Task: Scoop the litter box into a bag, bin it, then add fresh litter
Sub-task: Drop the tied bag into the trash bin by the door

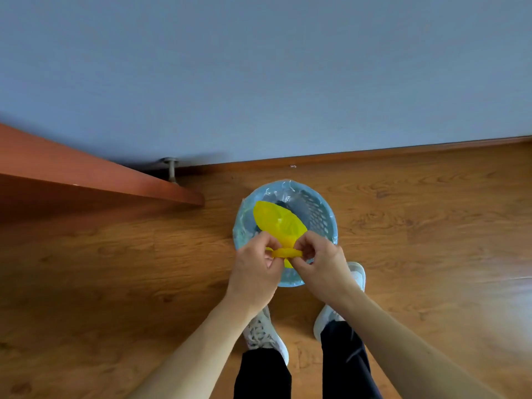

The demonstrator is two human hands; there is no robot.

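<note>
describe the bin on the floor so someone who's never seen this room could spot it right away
Follow the blue wall down to the wooden floor; the bin stands there, right of the reddish wooden furniture edge. It is round, pale blue, with slotted sides and a clear liner, and a yellow bag is held over it.

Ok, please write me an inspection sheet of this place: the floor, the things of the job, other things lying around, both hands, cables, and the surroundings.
Surface: wooden floor, bare apart from the bin and the person's feet.
Job's things: yellow bag, full, held over the bin; its neck is twisted between the hands. The bin is light blue with a clear liner. Litter box and scoop: nothing seen.
Clutter: small pale scrap by the skirting.
Hands: left hand and right hand both pinch the bag's neck.
Cables: nothing seen.
Surroundings: blue-grey wall, brown furniture edge, metal doorstop.
</note>
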